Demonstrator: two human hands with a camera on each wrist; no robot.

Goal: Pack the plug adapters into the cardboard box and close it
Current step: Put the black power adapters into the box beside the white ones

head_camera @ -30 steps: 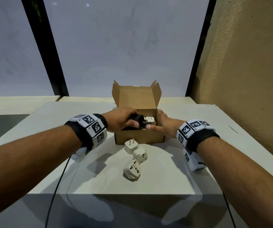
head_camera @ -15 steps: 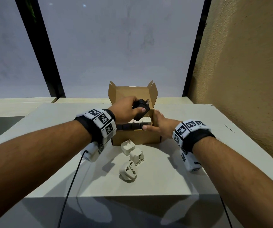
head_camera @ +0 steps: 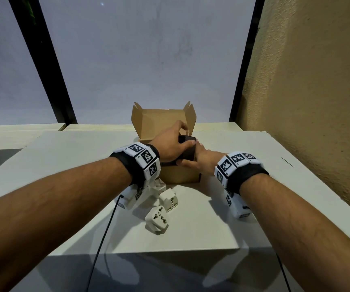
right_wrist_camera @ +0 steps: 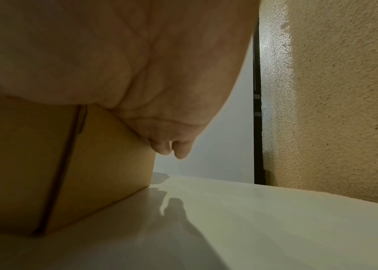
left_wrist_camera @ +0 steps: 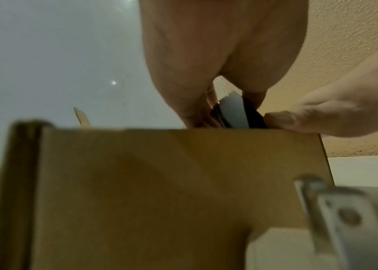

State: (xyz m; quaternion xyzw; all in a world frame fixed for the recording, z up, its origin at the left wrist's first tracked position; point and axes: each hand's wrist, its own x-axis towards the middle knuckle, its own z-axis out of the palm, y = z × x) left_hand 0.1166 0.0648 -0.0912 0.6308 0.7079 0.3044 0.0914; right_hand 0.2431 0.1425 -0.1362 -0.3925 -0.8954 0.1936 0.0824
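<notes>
The brown cardboard box (head_camera: 180, 175) stands on the table with its lid (head_camera: 161, 123) tilted up at the back. My left hand (head_camera: 174, 144) grips a black plug adapter (head_camera: 187, 148) upright in the right part of the box's opening; the black plug adapter (left_wrist_camera: 236, 113) shows just above the front rim. My right hand (head_camera: 203, 159) holds the box's right side, its thumb at the front rim beside the adapter. Two white adapters (head_camera: 168, 200) (head_camera: 157, 219) lie on the table before the box. A third white adapter (head_camera: 159, 186) is partly hidden under my left wrist.
The pale table (head_camera: 222, 218) ends in a front edge just behind the adapters. A rough tan wall (head_camera: 307, 102) rises close on the right. A window with black frames (head_camera: 49, 60) fills the back. Black cables (head_camera: 104, 239) hang from both wrists.
My left hand lifted the black adapter from the box's front rim, then turned it upright and lowered it toward the right of the opening. The right hand stayed on the box.
</notes>
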